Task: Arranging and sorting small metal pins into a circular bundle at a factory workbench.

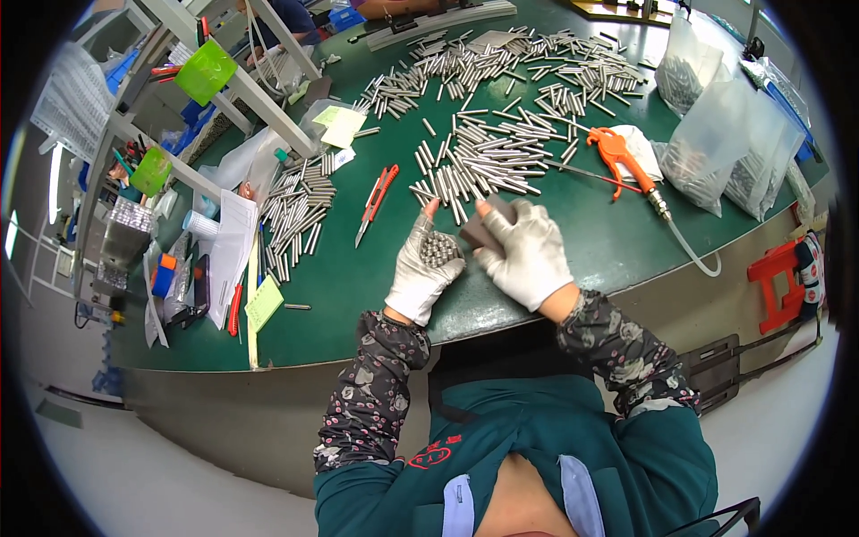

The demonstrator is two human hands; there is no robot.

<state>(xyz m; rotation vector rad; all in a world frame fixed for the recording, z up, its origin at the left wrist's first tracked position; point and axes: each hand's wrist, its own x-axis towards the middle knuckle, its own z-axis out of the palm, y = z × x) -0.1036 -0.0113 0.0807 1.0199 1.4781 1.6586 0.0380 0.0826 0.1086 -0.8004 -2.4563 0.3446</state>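
Observation:
My left hand [420, 274], in a white glove with bare fingertips, is closed round a bundle of short metal pins [439, 250], their ends facing up. Close beside it, my right hand [530, 254], gloved the same way, grips a brown-grey block that looks like a sanding block [480, 234]. A narrow gap seems to part the block from the bundle. Just beyond both hands lies a loose heap of metal pins [483, 161] on the green table [376, 268].
More pins [300, 201] lie at the left, near a red utility knife [376, 201]. An orange air blow gun [617, 157] with a hose rests at the right, before plastic bags of parts [707, 152]. Grey shelf posts [268, 98] rise at the left. A person [284, 18] sits across the table.

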